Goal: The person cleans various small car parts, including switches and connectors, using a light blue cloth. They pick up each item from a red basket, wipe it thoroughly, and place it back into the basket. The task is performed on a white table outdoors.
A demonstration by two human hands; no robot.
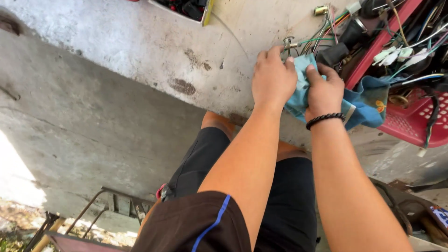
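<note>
Both my hands are closed on a blue cloth [361,103] at the edge of a worn, stained tabletop [154,51]. My left hand [273,77] presses the cloth from the left, with a small metal part and wires poking out just above its fingers. My right hand [323,90], with a black bead bracelet on the wrist, grips the cloth from the right. The cloth's loose end hangs toward a red plastic basket [410,123]. What the cloth wraps is hidden.
The red basket holds a tangle of coloured wires [401,51] and black parts. A tray [186,9] with dark items sits at the table's far edge. My knees in black shorts [210,158] are under the table edge. Metal frame [102,205] at lower left.
</note>
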